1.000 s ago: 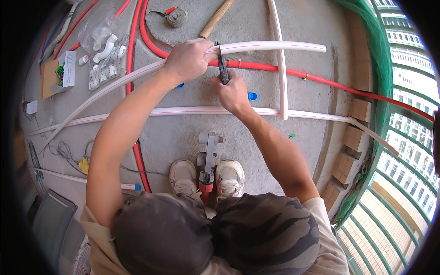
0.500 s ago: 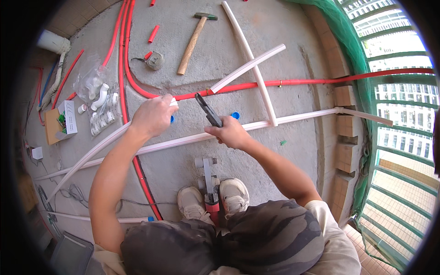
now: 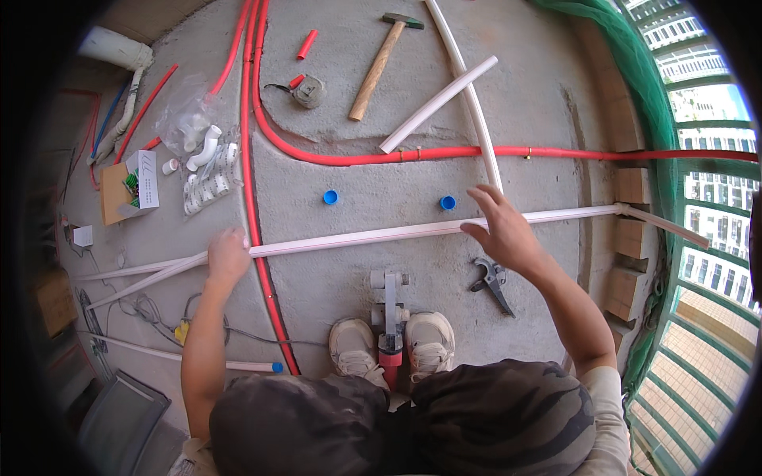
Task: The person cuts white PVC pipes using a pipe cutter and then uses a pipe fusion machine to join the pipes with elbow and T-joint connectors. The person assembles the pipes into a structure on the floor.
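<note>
My left hand [image 3: 228, 255] is closed around a white plastic pipe [image 3: 163, 283] where it meets the long white pipe [image 3: 381, 239] lying across the floor. I cannot tell which of the two it grips. Fingers spread, my right hand [image 3: 509, 238] hovers by the long pipe, holding nothing. A dark pipe cutter [image 3: 494, 285] lies on the concrete just below it. Two blue caps [image 3: 330, 197] sit beyond the long pipe. Between my shoes stands a pipe fusion tool [image 3: 390, 317] with a red handle and round sockets.
Red conduits [image 3: 357, 159] run fixed along the floor. Farther off lie a hammer [image 3: 377, 71], a tape measure [image 3: 309, 92] and a short white pipe [image 3: 440, 103]. At left are bagged white fittings [image 3: 208, 178] and a small box [image 3: 135, 190]. Green netting [image 3: 647, 87] hangs at right.
My right hand has let go of the pipe cutter, which now lies on the floor, and has opened. My left hand has come down and nearer with the white pipe. The view has shifted.
</note>
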{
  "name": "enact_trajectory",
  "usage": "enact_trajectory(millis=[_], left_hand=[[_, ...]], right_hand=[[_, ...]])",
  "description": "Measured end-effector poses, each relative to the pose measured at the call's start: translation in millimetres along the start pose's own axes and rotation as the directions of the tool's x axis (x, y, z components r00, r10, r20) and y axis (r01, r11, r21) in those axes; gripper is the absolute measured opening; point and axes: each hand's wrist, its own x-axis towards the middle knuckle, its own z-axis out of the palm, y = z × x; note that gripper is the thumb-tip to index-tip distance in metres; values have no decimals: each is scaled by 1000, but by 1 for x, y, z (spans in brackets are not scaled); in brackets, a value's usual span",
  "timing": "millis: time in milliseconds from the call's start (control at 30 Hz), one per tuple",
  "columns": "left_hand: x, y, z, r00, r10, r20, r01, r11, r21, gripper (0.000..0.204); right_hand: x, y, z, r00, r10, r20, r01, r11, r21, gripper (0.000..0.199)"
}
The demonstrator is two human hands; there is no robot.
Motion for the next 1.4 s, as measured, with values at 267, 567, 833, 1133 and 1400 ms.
enact_trajectory(millis=[267,567,833,1133,1400], left_hand=[[-3,21,-11,995,97,-6,-97,990,-101,21],[-2,125,-75,961,-19,-274,-197,649,-735,49],[37,161,-131,904,100,-415,-299,-544,-784,48],[136,-62,-186,781,-606,-152,196,468,-862,22],[240,-82,-130,869,-419,-263,232,815,-532,51]], right_hand=[[221,12,19,879,-462,-117,301,728,-616,44],[205,-95,-5,810,-515,-281,356,813,-461,14],[101,-150,14,878,-468,-106,474,880,43,29],[66,-28,13,999,-37,-18,39,992,120,13],[31,-28,28,997,-3,79,-17,969,247,15]])
